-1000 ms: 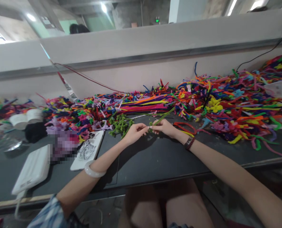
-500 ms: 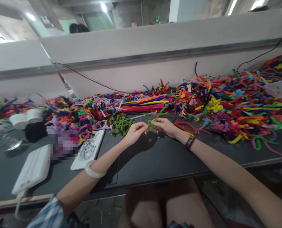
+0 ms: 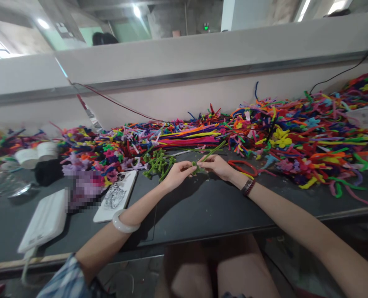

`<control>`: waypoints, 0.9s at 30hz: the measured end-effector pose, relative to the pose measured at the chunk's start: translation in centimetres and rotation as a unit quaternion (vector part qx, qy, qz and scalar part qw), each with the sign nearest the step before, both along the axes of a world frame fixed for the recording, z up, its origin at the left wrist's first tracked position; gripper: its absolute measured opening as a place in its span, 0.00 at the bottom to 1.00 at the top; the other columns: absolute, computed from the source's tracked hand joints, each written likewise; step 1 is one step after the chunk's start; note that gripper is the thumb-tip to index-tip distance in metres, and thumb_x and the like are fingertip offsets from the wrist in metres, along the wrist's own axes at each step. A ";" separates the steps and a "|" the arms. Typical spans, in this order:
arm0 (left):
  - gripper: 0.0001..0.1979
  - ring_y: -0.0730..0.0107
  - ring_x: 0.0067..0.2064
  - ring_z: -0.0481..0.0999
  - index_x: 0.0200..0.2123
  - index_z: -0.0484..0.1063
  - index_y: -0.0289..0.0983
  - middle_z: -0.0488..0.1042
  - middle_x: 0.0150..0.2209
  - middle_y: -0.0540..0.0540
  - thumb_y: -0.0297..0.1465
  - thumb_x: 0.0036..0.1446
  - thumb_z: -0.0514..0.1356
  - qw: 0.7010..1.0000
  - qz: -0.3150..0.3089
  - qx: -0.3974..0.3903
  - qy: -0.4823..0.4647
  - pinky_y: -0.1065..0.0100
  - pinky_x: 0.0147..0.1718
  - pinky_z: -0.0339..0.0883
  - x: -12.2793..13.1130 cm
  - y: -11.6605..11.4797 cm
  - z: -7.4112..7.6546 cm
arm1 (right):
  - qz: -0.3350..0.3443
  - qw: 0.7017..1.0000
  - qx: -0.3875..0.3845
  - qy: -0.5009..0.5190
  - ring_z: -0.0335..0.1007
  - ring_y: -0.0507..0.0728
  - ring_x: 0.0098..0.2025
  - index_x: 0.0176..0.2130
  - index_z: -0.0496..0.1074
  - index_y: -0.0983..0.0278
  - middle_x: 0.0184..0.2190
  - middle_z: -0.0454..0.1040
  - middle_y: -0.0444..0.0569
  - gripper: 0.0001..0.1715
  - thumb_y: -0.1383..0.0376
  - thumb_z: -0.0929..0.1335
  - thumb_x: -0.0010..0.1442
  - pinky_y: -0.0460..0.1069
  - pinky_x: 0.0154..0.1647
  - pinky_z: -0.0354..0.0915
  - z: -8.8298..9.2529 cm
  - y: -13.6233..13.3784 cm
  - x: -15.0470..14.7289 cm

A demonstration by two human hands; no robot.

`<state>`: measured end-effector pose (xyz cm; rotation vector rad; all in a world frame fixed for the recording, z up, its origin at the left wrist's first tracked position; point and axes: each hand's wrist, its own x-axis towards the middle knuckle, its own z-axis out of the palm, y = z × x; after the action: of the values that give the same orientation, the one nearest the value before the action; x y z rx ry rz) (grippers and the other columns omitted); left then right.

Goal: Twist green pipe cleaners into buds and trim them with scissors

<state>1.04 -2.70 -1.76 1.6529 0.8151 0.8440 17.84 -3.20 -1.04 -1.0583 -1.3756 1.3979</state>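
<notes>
Between my two hands is a green pipe cleaner (image 3: 213,151), its long free end slanting up to the right and its lower part bent into a small shape. My left hand (image 3: 180,174) pinches the bent part from the left. My right hand (image 3: 217,166) grips the stem close beside it, fingertips almost touching those of the left. Just left of my hands lies a small heap of green pipe-cleaner pieces (image 3: 159,163). Fingers partly hide the twisted section.
A long bank of coloured pipe cleaners (image 3: 289,140) runs along the white partition (image 3: 177,62). At left are a phone (image 3: 117,196), a white power bank (image 3: 44,219) with its cable, and white cups (image 3: 47,151). An orange-red loop (image 3: 242,165) lies right of my hands.
My fingertips have drawn closer together on the green pipe cleaner. Its free end now leans further to the right, and the bent part is more covered by my fingers.
</notes>
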 end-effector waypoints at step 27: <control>0.13 0.78 0.22 0.58 0.26 0.69 0.33 0.62 0.20 0.52 0.39 0.47 0.56 0.997 0.046 0.054 0.035 0.74 0.22 0.53 -0.3 0.0 0.1 | 0.175 0.964 -0.167 0.108 0.55 0.45 0.19 0.26 0.66 0.67 0.19 0.64 0.42 0.09 0.61 0.65 0.48 0.41 0.18 0.51 0.2 0.4 1.6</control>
<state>0.73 -2.70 -1.62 1.7583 0.9134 0.9130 19.47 -2.83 -0.82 -0.8618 -1.2321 1.9975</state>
